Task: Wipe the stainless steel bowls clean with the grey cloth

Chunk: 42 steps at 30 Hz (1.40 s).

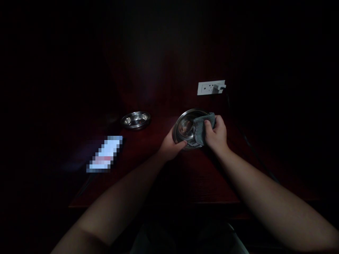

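A shiny metal bowl is held up over the dark red table, tilted so that its inside faces me. My left hand grips its lower left rim, thumb on the inner side and fingers hidden behind. At the bowl's right side, my right hand pinches a grey-green cloth under the thumb. The cloth lies across the right part of the bowl's inside and rim. A second metal bowl stands upright on the table, to the left and apart from both hands.
A lit screen, blurred into blocks, lies on the table at left. On the back wall is a white socket plate with a plug in it. A thin cable runs along the right. The table's front edge is near my lap; the surroundings are very dark.
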{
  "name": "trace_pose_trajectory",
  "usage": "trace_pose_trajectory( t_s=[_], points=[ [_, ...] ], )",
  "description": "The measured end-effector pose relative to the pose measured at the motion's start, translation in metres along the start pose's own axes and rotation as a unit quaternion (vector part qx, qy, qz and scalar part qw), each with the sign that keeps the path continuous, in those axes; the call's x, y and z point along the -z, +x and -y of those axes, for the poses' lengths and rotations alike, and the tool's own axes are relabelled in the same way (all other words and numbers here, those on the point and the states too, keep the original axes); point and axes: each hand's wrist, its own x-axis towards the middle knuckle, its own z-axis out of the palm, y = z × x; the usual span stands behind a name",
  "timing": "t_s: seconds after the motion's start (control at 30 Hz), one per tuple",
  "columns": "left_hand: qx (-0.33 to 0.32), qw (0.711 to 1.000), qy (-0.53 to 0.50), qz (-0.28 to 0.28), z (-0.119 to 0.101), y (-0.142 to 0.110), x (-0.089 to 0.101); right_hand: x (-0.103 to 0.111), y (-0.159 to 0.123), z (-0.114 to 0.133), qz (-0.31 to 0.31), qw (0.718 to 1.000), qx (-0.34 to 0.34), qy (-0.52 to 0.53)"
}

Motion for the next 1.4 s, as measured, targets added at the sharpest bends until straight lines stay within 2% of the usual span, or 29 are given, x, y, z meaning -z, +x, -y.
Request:
trace_pose_trajectory(
  t_s=[0.43, 0.63, 0.87, 0.97, 1.13, 1.27, 1.4],
  points=[
    [0.013, 1.0, 0.011, -0.004, 0.0, 0.0, 0.0, 0.0, 0.0, 0.0, 0.008, 1.0, -0.01, -0.021],
    [-0.007, 1.0, 0.01, 0.004, 0.0, -0.001, 0.0, -0.001, 0.0, -0.001, 0.011, 1.0, -0.018, -0.018],
    [-0.041, 0.999, 0.017, -0.008, -0.005, -0.004, 0.001, -0.008, -0.005, -0.011, 0.098, 0.993, -0.061, 0.005],
    [-0.032, 0.999, -0.005, 0.019, -0.006, -0.005, -0.001, -0.012, -0.008, -0.015, 0.117, 0.99, -0.074, 0.013],
    [-0.016, 0.997, -0.047, 0.054, -0.005, -0.004, -0.002, -0.012, -0.007, -0.017, 0.093, 0.993, -0.068, -0.003],
    [-0.007, 0.991, -0.111, 0.074, -0.001, -0.001, -0.001, -0.007, -0.005, -0.012, 0.081, 0.996, -0.032, -0.033],
    [0.004, 0.987, -0.125, 0.097, -0.001, -0.002, 0.0, -0.001, -0.001, -0.004, 0.082, 0.994, 0.005, -0.071]
  ],
)
